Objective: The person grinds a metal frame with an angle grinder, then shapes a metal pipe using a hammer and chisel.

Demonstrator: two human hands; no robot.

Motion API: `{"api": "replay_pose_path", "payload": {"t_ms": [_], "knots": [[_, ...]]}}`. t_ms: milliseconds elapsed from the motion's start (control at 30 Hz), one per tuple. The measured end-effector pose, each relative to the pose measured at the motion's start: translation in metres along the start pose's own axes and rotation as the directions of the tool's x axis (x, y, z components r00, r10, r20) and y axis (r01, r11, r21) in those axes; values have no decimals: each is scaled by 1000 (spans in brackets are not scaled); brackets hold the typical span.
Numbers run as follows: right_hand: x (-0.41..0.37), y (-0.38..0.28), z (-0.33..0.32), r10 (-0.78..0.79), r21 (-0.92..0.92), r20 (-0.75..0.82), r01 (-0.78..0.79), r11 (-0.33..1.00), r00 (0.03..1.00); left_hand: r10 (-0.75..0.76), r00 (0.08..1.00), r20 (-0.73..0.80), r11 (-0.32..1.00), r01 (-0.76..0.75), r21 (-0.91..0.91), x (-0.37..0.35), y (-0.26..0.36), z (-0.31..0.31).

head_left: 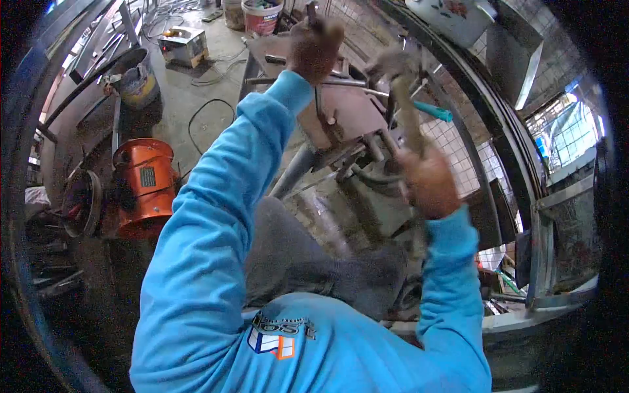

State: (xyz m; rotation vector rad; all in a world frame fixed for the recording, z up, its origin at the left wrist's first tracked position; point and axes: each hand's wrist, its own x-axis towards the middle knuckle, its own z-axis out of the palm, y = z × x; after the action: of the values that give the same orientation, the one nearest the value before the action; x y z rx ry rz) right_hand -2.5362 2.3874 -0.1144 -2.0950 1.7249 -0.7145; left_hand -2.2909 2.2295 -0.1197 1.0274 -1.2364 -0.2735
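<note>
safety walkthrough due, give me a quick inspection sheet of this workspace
surface: reddish-brown worktop, metal bars across it
job's things: wooden-handled hammer, blurred; dark piece, type unclear
clutter: teal tube beside the worktop; bucket on the floor
hands: left closed around the dark piece; right gripping the hammer handle; no gloves
cables: dark cable curving loosely over the floor, possible trip risk
surroundings: orange drum-shaped machine and boxy unit on the floor; other people, nothing seen
</note>
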Motion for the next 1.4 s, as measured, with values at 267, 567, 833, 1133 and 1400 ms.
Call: {"api": "replay_pose_path", "payload": {"t_ms": [267,567,833,1133,1400], "knots": [[8,21,30,-469,-163,-153,446,880,870,249,968,41,961,-241,-137,4,-27,17],[-9,22,34,2,21,112,-4,1000,994,266,964,-6,941,-258,217,-2,-34,-6],[-35,70,79,255,83,220,-278,957,942,-541,807,236,549,551,-628,-63,-65,-114],[-66,63,66,292,439,328,-418,795,899,-304,845,440,903,403,-148,-123,1,-123],[-129,70,33,327,553,298,-441,706,897,-393,494,776,97,861,-499,-229,29,-50]]}}
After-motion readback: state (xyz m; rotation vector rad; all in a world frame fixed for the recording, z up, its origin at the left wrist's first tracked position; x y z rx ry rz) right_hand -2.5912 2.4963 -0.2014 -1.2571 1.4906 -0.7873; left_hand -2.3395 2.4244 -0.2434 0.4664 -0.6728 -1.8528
